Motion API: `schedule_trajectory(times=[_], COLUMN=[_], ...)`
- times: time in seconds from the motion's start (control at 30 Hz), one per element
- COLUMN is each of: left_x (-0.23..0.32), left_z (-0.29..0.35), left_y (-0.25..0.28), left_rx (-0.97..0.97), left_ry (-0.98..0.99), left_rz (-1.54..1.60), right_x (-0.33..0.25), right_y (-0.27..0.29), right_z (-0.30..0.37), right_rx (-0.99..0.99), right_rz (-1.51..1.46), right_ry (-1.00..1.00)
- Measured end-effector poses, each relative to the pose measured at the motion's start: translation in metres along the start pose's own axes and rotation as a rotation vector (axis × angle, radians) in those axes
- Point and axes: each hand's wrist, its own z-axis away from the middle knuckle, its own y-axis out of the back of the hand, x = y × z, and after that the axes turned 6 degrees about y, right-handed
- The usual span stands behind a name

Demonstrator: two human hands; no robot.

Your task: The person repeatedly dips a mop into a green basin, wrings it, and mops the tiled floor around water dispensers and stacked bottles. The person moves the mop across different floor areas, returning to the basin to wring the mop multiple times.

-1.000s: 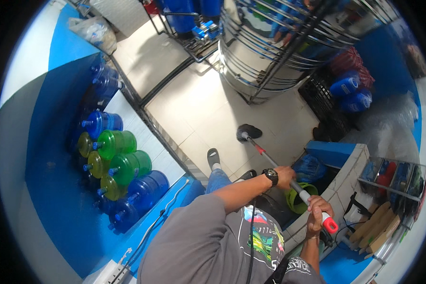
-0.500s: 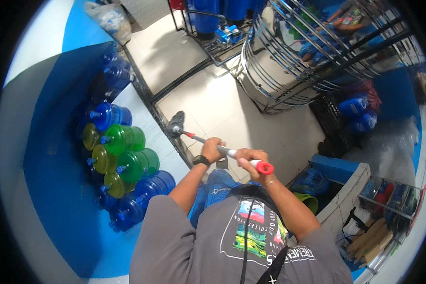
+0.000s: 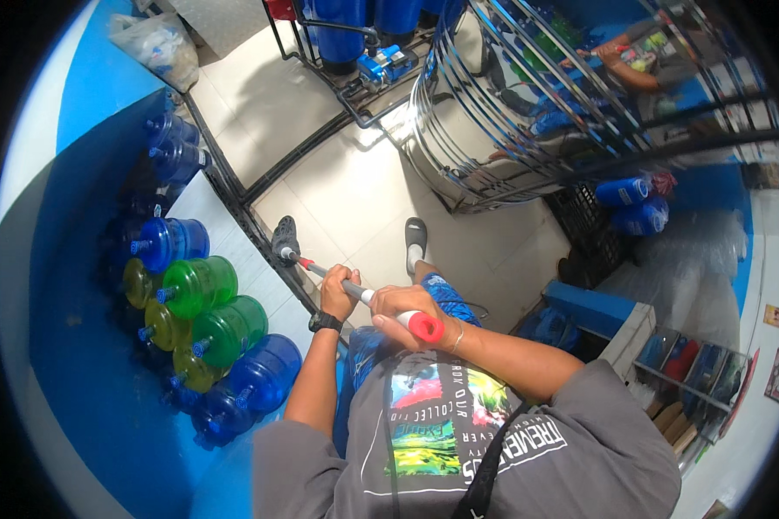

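A mop with a grey and white pole (image 3: 363,295), red at its top end, slants from the front of my shirt to the floor. Its dark grey head (image 3: 284,238) rests on the tiles beside the black pipes along the left edge. My left hand (image 3: 338,294), with a black watch on the wrist, is wrapped round the pole lower down. Just below the red end, my right hand (image 3: 403,313) grips the same pole. A foot in a dark slide sandal (image 3: 415,235) stands on the tiles to the right of the mop head.
Blue, green and yellowish water jugs (image 3: 229,331) stand at the left. Black pipes (image 3: 221,169) run across the floor. A curved metal rail (image 3: 459,147) surrounds a shiny tank ahead. A black crate (image 3: 593,221) and a low tiled wall (image 3: 627,337) are at the right.
The surroundings have shifted left in view. A sandalled foot has come forward on the right. Both hands still hold the pole, and the mop head stays near the black pipes.
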Motion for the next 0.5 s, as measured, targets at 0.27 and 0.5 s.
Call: schedule_trajectory(times=[0.27, 0.5], left_x=[0.029, 0.119], left_z=[-0.104, -0.183], left_y=[-0.055, -0.121], left_rx=[0.304, 0.246], left_ry=[0.116, 0.148], left_rz=[-0.008, 0.106], right_x=[0.023, -0.016], right_y=[0.118, 0.231], right_z=[-0.104, -0.179], right_rx=[-0.167, -0.285], right_rz=[-0.072, -0.04], right_ry=[-0.036, -0.024])
